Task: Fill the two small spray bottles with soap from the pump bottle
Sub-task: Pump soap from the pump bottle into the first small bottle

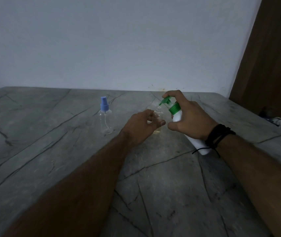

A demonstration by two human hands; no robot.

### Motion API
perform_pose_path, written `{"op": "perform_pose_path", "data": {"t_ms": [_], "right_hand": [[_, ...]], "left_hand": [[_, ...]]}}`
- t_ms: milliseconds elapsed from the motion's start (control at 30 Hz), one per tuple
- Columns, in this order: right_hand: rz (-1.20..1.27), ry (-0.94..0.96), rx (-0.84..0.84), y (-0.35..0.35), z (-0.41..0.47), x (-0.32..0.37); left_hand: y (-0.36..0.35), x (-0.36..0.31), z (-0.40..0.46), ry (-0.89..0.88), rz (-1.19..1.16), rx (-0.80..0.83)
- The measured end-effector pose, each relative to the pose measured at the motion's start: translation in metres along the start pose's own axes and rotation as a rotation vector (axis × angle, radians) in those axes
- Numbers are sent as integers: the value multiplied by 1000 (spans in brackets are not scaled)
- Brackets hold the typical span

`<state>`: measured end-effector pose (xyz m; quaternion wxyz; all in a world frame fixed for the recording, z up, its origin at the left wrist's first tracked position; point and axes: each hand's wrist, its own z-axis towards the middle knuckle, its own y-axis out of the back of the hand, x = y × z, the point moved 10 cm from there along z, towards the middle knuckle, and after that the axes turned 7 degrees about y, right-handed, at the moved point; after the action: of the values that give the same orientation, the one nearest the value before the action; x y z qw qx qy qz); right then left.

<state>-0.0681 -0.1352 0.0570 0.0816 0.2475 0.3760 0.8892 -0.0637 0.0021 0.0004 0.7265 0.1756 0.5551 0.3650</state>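
Soap shows as a thin yellowish layer in the uncapped spray bottle, which stands on the table clamped in the left hand. Right hand grips the white pump bottle, tilted, green nozzle over the neck, finger on the pump. Second spray bottle, blue-capped, stands apart to the left; both look light, thin, tippy, so hold them low by the body.

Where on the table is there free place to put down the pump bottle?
Bare table lies left of the capped spray bottle, and a wide bare patch lies in front between the two forearms. It is crowded at the centre, where the left hand holds the open spray bottle and the right hand tilts the pump bottle.
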Motion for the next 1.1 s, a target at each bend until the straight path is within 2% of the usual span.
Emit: {"op": "perform_pose_path", "data": {"t_ms": [1100], "right_hand": [[2, 16, 0, 1, 0, 1]], "left_hand": [[2, -2, -2, 0, 4, -15]]}}
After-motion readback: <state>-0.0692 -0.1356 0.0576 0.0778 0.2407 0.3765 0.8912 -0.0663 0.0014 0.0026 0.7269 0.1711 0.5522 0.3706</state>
